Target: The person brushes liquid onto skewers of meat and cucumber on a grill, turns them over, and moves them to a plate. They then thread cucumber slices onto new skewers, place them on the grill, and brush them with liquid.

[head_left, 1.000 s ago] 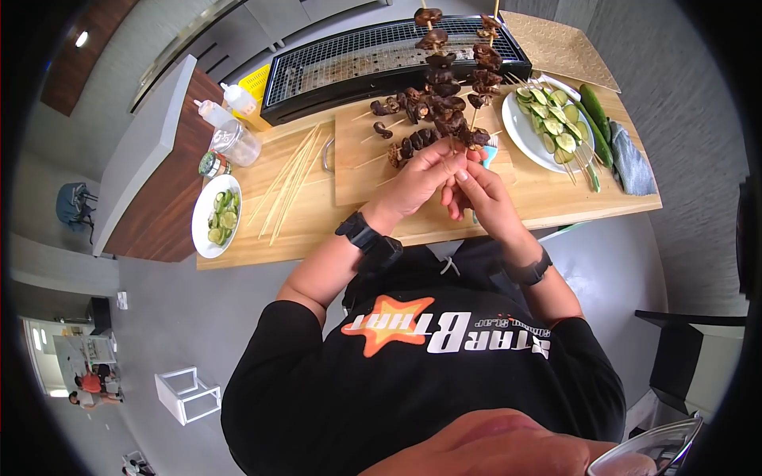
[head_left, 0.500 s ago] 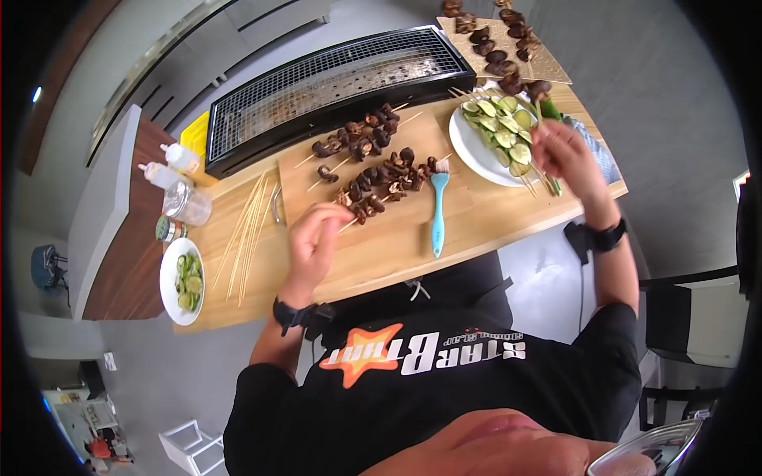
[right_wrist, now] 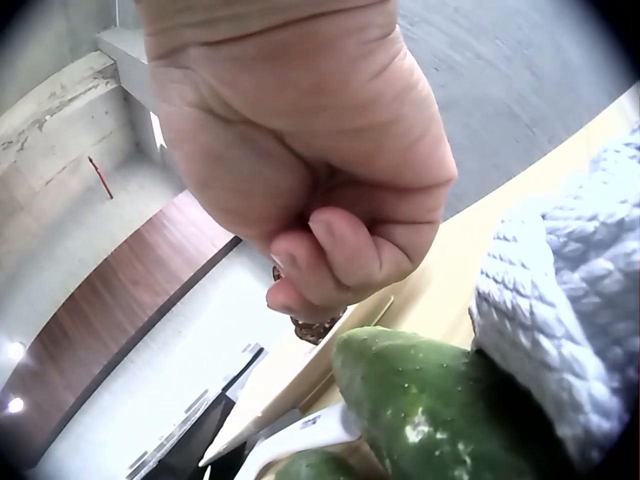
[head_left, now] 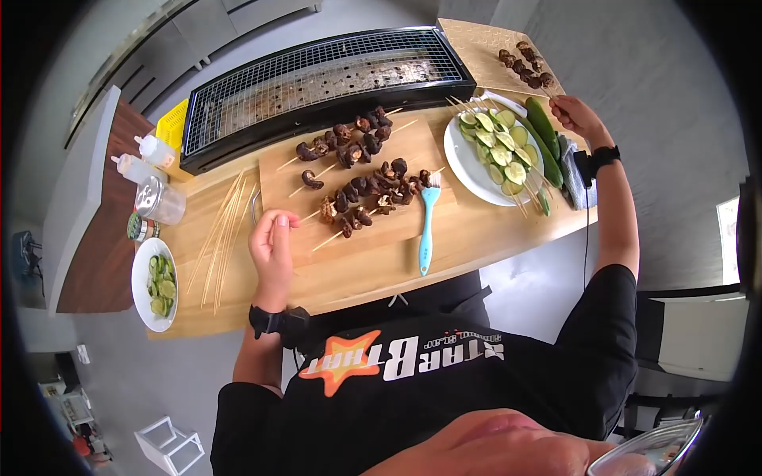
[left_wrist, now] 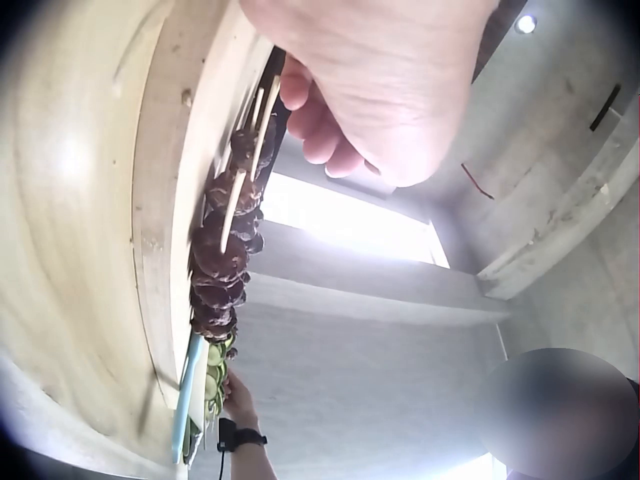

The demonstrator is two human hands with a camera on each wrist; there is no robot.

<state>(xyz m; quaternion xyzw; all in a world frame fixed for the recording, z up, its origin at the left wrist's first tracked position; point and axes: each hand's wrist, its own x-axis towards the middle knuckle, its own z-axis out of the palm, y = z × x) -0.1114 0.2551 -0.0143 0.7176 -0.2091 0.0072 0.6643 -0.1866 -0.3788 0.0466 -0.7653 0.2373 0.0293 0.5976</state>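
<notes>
My right hand is stretched out to the far right and grips the stick ends of mushroom skewers, whose brown pieces lie over a tan patterned board. In the right wrist view its fingers are curled, with the mushrooms mostly hidden behind them. My left hand hovers at the left of the wooden cutting board, fingertips close to the stick end of a skewer. Several more mushroom skewers lie on that board. Beside them rests a blue brush.
Near my right arm are a white plate of cucumber-slice skewers, whole cucumbers and a cloth. A black grill stands at the back. On the left are bare sticks, a jar, squeeze bottles and a white bowl.
Both hands were together holding the skewers upright. They have since parted: my right hand has carried the skewers to the far right and lowered them, while my left has moved left.
</notes>
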